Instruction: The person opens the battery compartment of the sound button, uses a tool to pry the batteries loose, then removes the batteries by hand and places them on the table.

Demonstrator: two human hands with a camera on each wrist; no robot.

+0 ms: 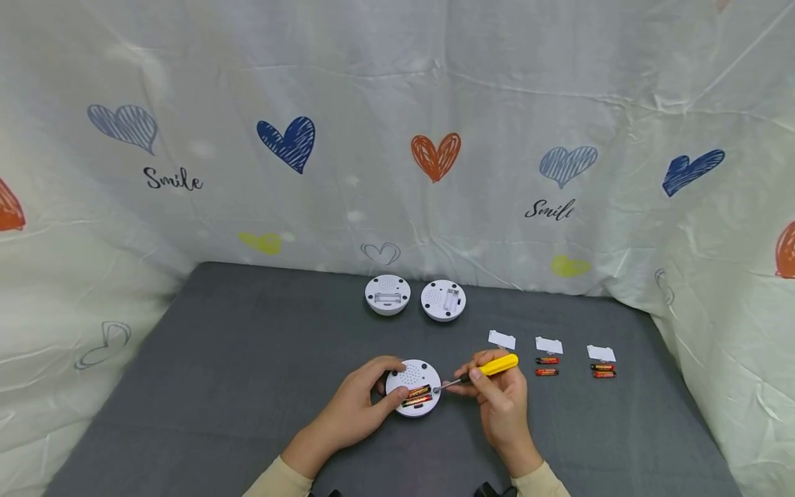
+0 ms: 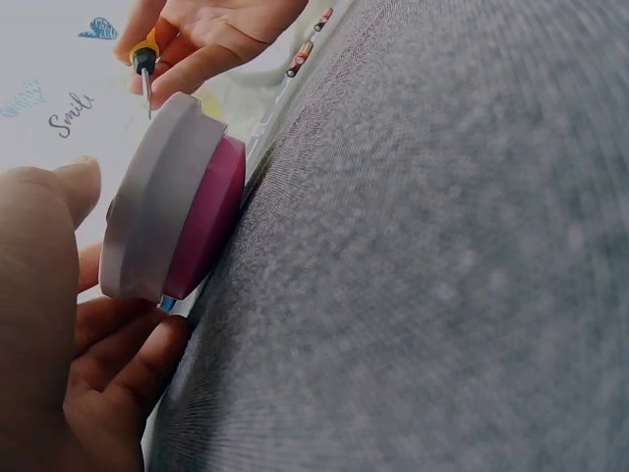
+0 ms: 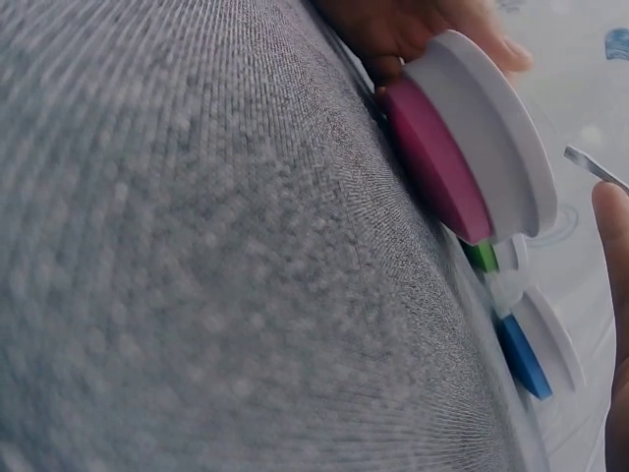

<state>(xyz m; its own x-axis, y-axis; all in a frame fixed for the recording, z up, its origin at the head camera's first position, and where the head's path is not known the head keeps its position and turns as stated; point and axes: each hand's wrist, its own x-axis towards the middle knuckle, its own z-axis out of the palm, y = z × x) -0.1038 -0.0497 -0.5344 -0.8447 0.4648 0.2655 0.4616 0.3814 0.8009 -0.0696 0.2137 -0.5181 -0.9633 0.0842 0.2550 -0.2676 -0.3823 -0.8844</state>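
My left hand (image 1: pixel 354 400) grips the rim of a round white device (image 1: pixel 428 376) lying underside up, with its thumb by the batteries. Speaker holes, dark feet and an uncovered battery compartment show on the underside. Two red-and-black batteries (image 1: pixel 417 395) lie in that compartment. Both wrist views show the device's pink lower part (image 2: pixel 208 218) facing the cloth. A screwdriver (image 1: pixel 499 364) with a yellow handle is in my right hand (image 1: pixel 502 404). In the head view its tip overlaps the device near the batteries' right end; the right wrist view shows the metal tip (image 3: pixel 582 159) above the rim.
Two similar white devices, one on the left (image 1: pixel 388 295) and one on the right (image 1: pixel 443 301), stand behind with bare battery compartments. White battery covers (image 1: pixel 549 346) lie in a row at the right, with two pairs of batteries (image 1: pixel 547 366) below. A printed curtain (image 1: pixel 373 103) surrounds the grey-covered table (image 1: pixel 248 331).
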